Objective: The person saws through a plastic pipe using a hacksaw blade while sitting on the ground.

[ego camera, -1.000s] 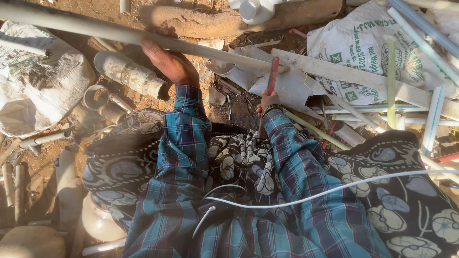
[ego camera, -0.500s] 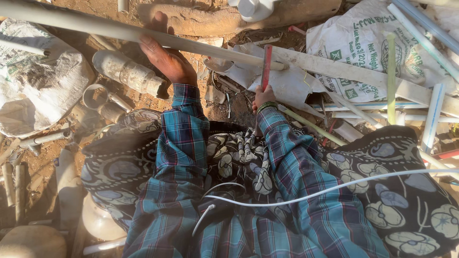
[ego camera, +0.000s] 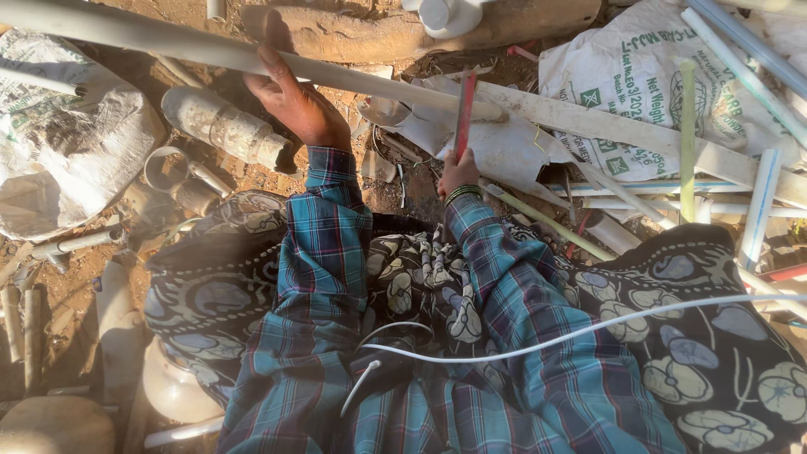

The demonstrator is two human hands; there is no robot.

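Head view: left hand (ego camera: 294, 105) grips the long pipe (ego camera: 168, 46), right hand (ego camera: 458, 172) clasps a red saw (ego camera: 465, 113) amid white sacks (ego camera: 647, 84).

long pale pipe (ego camera: 370, 81) — lying slantwise | red-handled saw (ego camera: 464, 113) — upright across it

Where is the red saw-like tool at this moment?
In the head view, the red tool stands upright just right of centre, gripped by the right hand, its upper end against the long white pipe.

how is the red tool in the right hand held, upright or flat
Upright. The red tool rises from the right hand and crosses the long white pipe, which the left hand grips.
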